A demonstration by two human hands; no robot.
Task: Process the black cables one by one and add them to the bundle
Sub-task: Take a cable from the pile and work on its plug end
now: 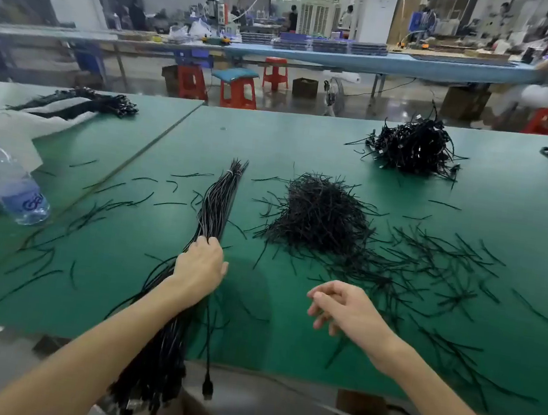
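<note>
Cables in a thick black bundle [218,200] run from the near edge of the green table [308,142] out toward the middle, and the left hand [199,267] is clamped round them about halfway along, fingers wrapped over the top. That grip looks meant to keep the strands pressed together and flat on the table. The far tips are cinched with a thin tie, so they stay lined up, while the plug ends hang off the near edge in a heavy clump.

Now the right hand [346,309] hovers just right of the bundle, fingers loosely curled, and I can see nothing in them. My guess is it's free to fetch the next piece. A tangled heap of cables [411,148] waits at the far right, well apart from both hands, probably the supply. Closer, right of the bundle, sits a mound of short black strips [319,216], with more strewn across the right side of the table. A water bottle [10,182] stands off at the left, out of the way.
</note>
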